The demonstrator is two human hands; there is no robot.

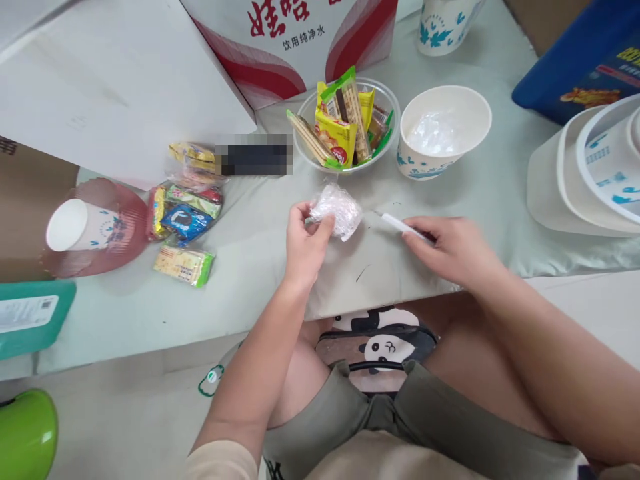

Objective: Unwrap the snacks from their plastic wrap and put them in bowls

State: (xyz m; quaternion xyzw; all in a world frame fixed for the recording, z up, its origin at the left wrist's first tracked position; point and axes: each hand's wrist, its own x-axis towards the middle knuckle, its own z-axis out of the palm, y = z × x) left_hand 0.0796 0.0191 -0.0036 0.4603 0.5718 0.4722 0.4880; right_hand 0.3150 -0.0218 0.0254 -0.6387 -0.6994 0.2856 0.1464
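Observation:
My left hand pinches a crumpled clear plastic packet between thumb and fingers, just above the table. What the packet contains, if anything, I cannot make out. In my right hand is a slim white pen-like tool, its thin tip pointing left toward the packet but apart from it. Behind the packet stands a clear plastic bowl filled with wrapped snacks. Right of the bowl, a paper cup holds crumpled clear plastic.
Several snack packets lie left, beside a pink ribbed bowl and a tipped paper cup. A printed carton stands behind. White tubs and a blue container are right. The table's front edge is near my lap.

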